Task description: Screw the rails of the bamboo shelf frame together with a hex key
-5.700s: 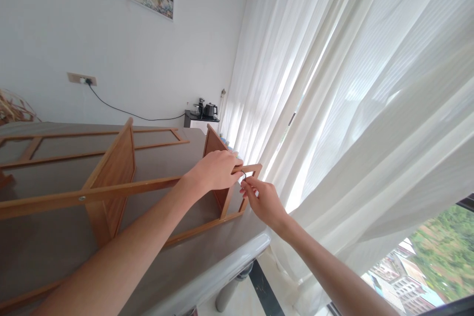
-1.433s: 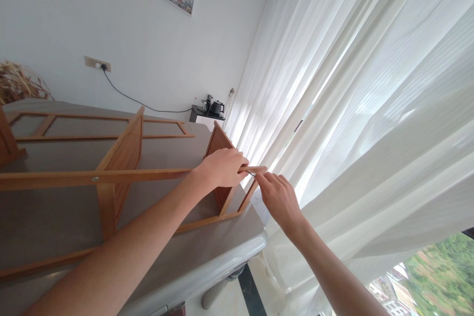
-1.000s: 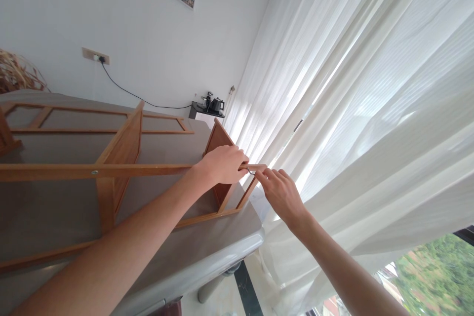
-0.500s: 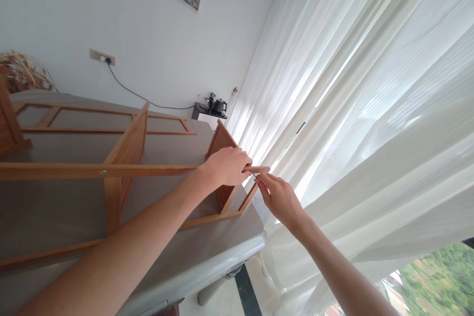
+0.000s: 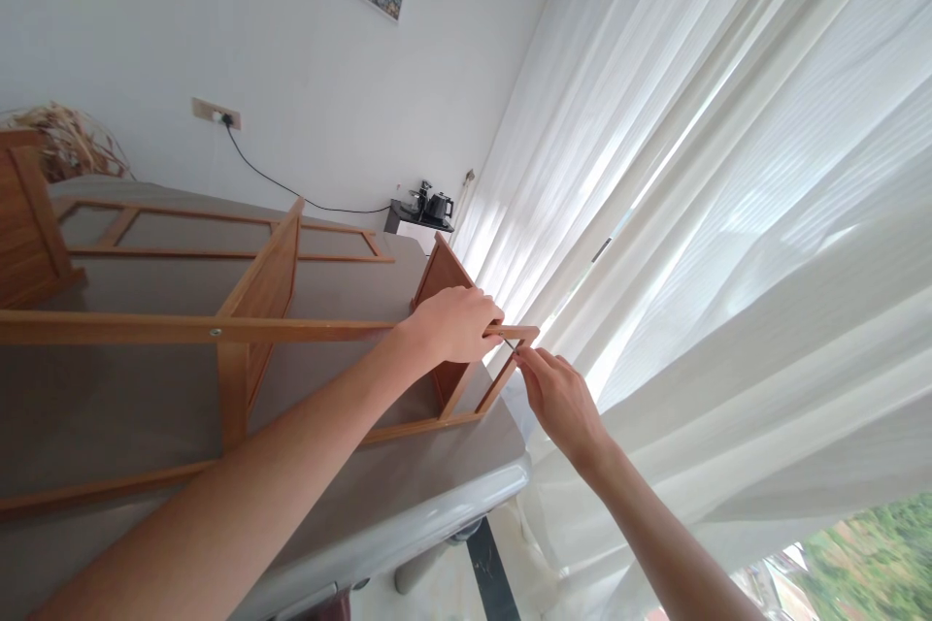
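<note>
My left hand (image 5: 455, 325) is closed around the upper rail of a wooden shelf frame (image 5: 327, 331), near its right end, beside an upright end panel (image 5: 444, 274). Just right of it, my right hand (image 5: 560, 400) pinches a thin metal hex key (image 5: 510, 344). The key's far tip points at the rail beside my left fingers; whether it sits in a bolt is hidden. A silver bolt head (image 5: 216, 332) shows further left on the same rail, where a middle panel (image 5: 268, 296) joins it.
The frame lies on a table with a grey-brown cover (image 5: 466, 454) and a rounded edge. Behind it lies another wooden frame (image 5: 175, 253). White curtains (image 5: 728, 243) hang close on the right. A black kettle (image 5: 439, 206) stands on a small cabinet near the wall.
My right hand has drawn slightly right and down from the rail, and more of the hex key shows. My left hand keeps its grip. The whole view has shifted a little.
</note>
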Demonstrator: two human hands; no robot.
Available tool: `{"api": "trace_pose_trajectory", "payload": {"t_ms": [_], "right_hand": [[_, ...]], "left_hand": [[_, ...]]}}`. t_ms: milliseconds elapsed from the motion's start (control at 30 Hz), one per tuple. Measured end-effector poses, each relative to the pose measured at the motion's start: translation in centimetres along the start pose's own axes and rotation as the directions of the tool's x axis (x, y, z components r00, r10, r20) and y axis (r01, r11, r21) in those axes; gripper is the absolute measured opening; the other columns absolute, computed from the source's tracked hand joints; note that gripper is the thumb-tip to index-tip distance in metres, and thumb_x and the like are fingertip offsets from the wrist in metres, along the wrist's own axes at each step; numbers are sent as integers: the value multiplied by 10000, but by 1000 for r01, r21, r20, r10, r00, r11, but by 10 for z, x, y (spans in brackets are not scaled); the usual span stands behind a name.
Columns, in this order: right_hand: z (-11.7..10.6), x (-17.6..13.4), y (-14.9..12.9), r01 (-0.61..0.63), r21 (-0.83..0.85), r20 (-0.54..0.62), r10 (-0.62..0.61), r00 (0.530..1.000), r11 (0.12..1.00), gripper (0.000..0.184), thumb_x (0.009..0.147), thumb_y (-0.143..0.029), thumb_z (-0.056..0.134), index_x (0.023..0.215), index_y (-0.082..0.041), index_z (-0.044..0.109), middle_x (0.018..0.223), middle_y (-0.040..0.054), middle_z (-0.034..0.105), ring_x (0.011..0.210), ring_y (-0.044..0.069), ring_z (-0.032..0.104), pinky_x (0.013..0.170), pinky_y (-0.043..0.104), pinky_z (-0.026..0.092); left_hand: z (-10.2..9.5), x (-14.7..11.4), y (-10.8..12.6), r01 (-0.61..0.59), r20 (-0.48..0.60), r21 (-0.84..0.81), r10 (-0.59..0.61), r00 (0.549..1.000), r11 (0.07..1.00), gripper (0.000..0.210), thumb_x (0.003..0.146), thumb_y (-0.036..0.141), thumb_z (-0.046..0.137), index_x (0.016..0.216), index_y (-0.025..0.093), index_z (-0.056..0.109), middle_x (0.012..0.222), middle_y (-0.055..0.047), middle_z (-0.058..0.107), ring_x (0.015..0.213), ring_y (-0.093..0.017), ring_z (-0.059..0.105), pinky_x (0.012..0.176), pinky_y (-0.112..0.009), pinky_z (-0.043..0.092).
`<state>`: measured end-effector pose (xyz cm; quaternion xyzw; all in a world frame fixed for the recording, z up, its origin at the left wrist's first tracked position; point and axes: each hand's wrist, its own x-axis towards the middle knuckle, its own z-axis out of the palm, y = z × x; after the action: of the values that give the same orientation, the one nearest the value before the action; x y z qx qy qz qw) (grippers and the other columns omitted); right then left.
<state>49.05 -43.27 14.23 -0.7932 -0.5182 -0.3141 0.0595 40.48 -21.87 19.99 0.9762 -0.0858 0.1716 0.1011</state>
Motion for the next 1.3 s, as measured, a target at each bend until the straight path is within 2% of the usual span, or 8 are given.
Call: {"api": "trace_pose_trajectory", "payload": {"t_ms": [100,200,400,533,700,967,1133,1300], "right_hand": [[3,3,0,1,-12,-10,-1,1000,1000,246,1083,-198,389,953,-203,598,757,-3,625,584,138,499,581,256,342],[5,6,1,15,-32,-18,-16,1000,999,257,1081,-200,392,928,-203,598,746,-4,618,578,138,494,569,262,328],[3,8,7,66,-78,-16,-68,998,995,292,1031,-72,371,986,-188,635,796,21,638,598,147,491,636,290,342],[-4,12,11,85,-75,9,-85,996,994,322,1030,-52,349,945,-189,628,787,22,632,598,147,488,659,299,335],[-1,11,3,39,0,14,-39,999,999,227,1059,-144,420,922,-208,589,752,-21,637,554,130,465,619,272,347],[12,2,-1,-41,129,-109,55,992,991,249,1073,-222,417,935,-214,625,737,1,648,587,143,509,630,283,373],[28,-11,4,-173,291,-215,240,947,941,229,1074,-313,440,978,-212,622,845,42,715,740,168,650,710,281,460],[85,-30,-37,-324,492,-236,482,844,808,286,1096,-357,366,939,-220,562,845,42,722,771,172,701,718,275,510]], "left_hand": [[2,1,-1,-1,-5,-1,1,1000,1000,230,944,351,512,862,226,688,898,-56,717,772,-228,670,591,-314,389],[1,0,-1,5,0,10,-5,1000,1000,251,941,340,507,793,211,663,879,-59,712,750,-221,664,584,-318,390],[0,-1,0,4,7,19,-4,1000,1000,262,946,351,500,784,208,648,931,-70,725,791,-233,681,612,-319,436],[0,-1,-1,-1,5,16,1,1000,1000,269,949,363,494,795,211,654,914,-68,721,782,-234,681,620,-323,449],[0,-1,0,-7,-5,11,7,1000,1000,248,932,324,501,773,209,652,895,-66,718,791,-230,680,627,-319,453],[1,-1,0,-10,-21,26,10,1000,1000,227,917,321,509,790,211,662,857,-58,710,757,-227,668,588,-326,415],[2,-1,0,-22,-46,24,23,999,999,283,949,371,483,807,219,676,849,-55,713,759,-230,668,600,-326,416],[2,1,4,11,-41,73,-8,999,997,355,988,385,454,773,205,673,819,-65,716,752,-232,686,602,-313,420]]}}
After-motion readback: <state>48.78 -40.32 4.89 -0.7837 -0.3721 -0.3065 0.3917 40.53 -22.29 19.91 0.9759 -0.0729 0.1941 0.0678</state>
